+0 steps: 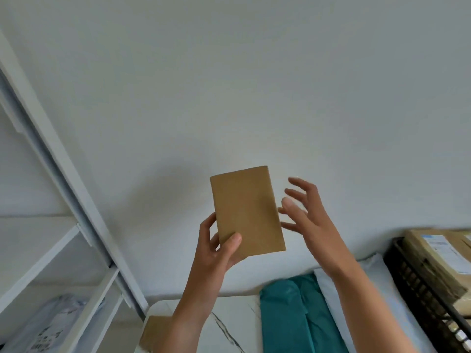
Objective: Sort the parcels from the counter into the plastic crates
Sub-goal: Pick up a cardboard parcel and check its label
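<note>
A small brown cardboard parcel [246, 211] is held up in front of the white wall, well above the counter. My left hand [216, 247] grips its lower left corner, thumb on the front face. My right hand [304, 212] hovers just right of the parcel with fingers spread, and I cannot tell whether a fingertip touches its edge. On the white marbled counter [229, 324] lie a teal mailer bag [293, 312], a pale blue-white mailer [339, 301] and a brown parcel [153, 332] at the near left. A black plastic crate [418, 284] at the right holds cardboard boxes [438, 258].
A white metal shelving unit [76, 225] stands at the left, with a grey plastic mailer [51, 324] on its lower shelf. The plain white wall fills the upper view.
</note>
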Action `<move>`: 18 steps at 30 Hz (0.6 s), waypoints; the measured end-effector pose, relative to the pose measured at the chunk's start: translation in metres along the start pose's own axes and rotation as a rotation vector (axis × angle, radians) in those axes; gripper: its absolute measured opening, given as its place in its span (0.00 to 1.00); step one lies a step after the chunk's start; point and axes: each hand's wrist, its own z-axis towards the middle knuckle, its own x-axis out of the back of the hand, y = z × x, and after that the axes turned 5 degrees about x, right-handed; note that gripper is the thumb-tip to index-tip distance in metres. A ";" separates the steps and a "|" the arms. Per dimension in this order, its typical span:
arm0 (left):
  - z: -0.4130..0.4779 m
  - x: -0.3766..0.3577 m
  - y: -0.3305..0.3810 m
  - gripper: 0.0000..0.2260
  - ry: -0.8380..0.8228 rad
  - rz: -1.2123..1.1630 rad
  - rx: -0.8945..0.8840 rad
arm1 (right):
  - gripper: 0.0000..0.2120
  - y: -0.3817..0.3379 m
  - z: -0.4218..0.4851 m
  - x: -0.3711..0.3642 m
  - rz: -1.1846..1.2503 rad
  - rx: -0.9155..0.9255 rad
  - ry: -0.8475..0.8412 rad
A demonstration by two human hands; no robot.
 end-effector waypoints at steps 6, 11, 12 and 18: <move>0.003 -0.015 0.009 0.33 0.033 0.040 -0.055 | 0.19 0.018 -0.008 -0.017 0.069 0.051 -0.007; -0.015 -0.034 0.023 0.25 0.016 0.256 -0.308 | 0.24 0.033 0.012 -0.006 0.805 -0.144 0.082; -0.019 -0.040 0.028 0.23 0.003 0.319 -0.372 | 0.26 0.036 0.013 -0.004 0.925 -0.179 0.067; -0.020 -0.066 0.026 0.23 -0.038 0.625 -0.635 | 0.23 0.050 0.013 -0.008 1.223 -0.154 0.026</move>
